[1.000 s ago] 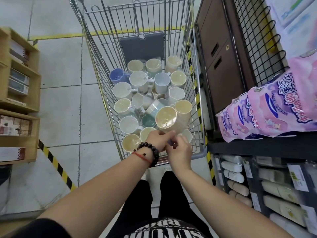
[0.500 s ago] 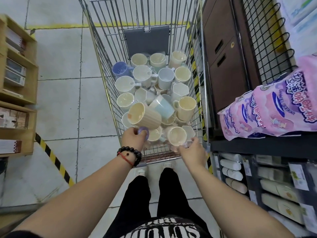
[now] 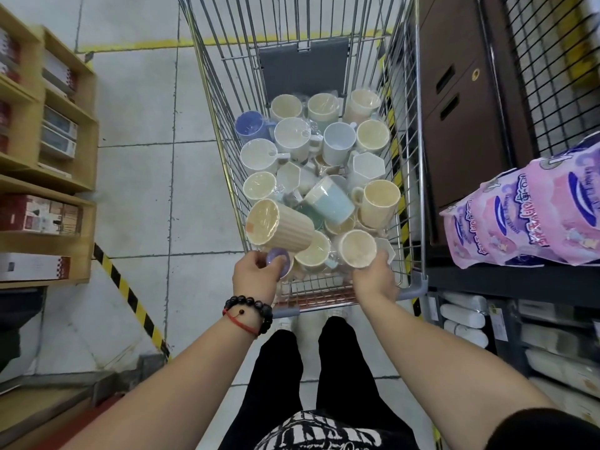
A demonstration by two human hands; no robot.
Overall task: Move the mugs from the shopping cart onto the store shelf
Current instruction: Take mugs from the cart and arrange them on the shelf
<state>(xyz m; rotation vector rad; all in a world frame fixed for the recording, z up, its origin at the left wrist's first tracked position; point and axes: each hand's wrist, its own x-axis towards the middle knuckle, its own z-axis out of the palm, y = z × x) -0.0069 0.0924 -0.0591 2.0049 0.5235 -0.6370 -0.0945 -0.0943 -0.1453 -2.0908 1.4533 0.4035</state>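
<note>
Over the shopping cart (image 3: 418,222), the left hand (image 3: 256,274) grips a ribbed beige mug (image 3: 285,232) while the right hand (image 3: 373,276) grips a cream mug (image 3: 357,248)

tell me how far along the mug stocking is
Done: no mug can be seen on a shelf; the dark shelf at right shows only a pink package. In hand: the left hand grips a ribbed beige mug, lifted and tilted, and the right hand holds a cream mug at the near end of the cart. Left: nearly everything, as the basket holds many mugs.
</note>
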